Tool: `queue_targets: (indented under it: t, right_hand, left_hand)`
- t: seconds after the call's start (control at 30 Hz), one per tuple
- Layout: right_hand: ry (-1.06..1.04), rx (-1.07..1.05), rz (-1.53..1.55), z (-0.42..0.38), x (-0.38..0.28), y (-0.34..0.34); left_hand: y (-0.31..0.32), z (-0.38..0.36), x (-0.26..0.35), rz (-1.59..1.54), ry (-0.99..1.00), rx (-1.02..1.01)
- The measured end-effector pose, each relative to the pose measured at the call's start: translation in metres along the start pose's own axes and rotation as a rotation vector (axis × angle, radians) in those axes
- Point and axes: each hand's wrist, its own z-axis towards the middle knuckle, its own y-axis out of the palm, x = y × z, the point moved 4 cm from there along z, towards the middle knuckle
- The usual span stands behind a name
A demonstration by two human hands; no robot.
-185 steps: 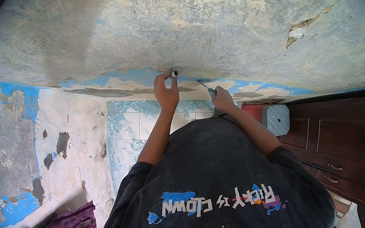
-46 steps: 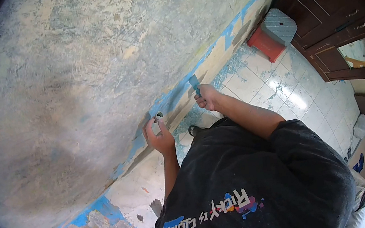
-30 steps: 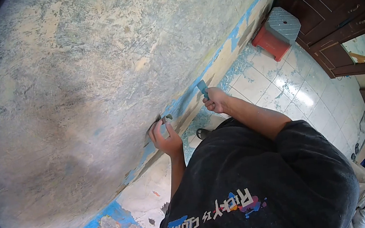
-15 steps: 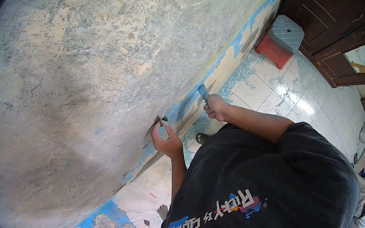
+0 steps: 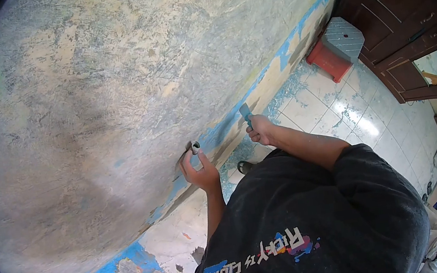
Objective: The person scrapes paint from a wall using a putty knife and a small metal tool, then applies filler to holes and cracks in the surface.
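Note:
My right hand (image 5: pixel 262 130) is closed round the handle of a scraper (image 5: pixel 245 112), its flat blade turned to the strip of blue paint (image 5: pixel 222 126) low on the wall (image 5: pixel 99 108). Between the thumb and fingers of my left hand (image 5: pixel 201 175) is a short, hollow pipe end (image 5: pixel 195 147), greyish white with a dark opening. That hand stays close against the wall, left of the scraper. Most of the wall surface is scraped and patchy grey and beige, with blue paint left along its lower part.
Paint flakes (image 5: pixel 291 94) litter the white floor tiles (image 5: pixel 312 111). At the wall's far end stands a red stool (image 5: pixel 330 61) with a grey top, beside a dark wooden cabinet (image 5: pixel 400 7). A foot in a dark sandal (image 5: pixel 244 166) shows below me.
The scraper has tilted slightly in my right hand, and its blade sits a little lower in view. My left hand keeps its pinch on the pipe end, nearly in place.

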Motion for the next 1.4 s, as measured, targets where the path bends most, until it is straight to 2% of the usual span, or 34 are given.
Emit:
queue_targets:
  t: [0.07,0.37,0.47,0.67,0.77,0.87,1.07,1.17,1.3,1.4]
  right_hand:
    - [-0.011,-0.014,-0.012,-0.023,-0.001,0.012]
    - [-0.008,-0.01,-0.062,-0.025,-0.001,0.018]
    - [0.013,-0.007,-0.068,0.014,0.005,-0.002]
    - [-0.001,-0.005,-0.037,-0.011,0.003,0.011]
    - [0.013,-0.012,-0.066,0.014,0.006,-0.005]
    - [-0.01,-0.035,-0.029,-0.005,0.003,0.009]
    - [-0.011,-0.012,-0.092,0.019,0.01,-0.005]
    - [0.004,0.002,-0.085,-0.014,0.002,0.018]
    - [0.008,0.012,-0.136,0.015,0.005,-0.005]
    - [-0.029,-0.002,-0.131,0.013,0.004,0.005]
  left_hand:
    - [0.0,-0.004,-0.008,-0.01,-0.017,0.003]
    - [0.0,-0.004,-0.006,-0.016,-0.025,0.004]
    - [-0.002,-0.004,-0.002,-0.006,-0.058,0.015]
    - [-0.001,-0.005,-0.006,-0.006,-0.059,0.02]
    - [0.0,-0.003,-0.001,-0.002,-0.083,0.031]
    - [0.0,-0.004,-0.004,0.003,-0.044,0.023]
    - [0.002,-0.004,-0.004,0.02,-0.062,0.039]
    - [0.0,-0.005,-0.004,0.037,-0.054,0.031]
    - [0.002,-0.005,-0.001,0.023,-0.071,0.021]
    - [-0.001,-0.003,-0.004,0.034,-0.073,0.025]
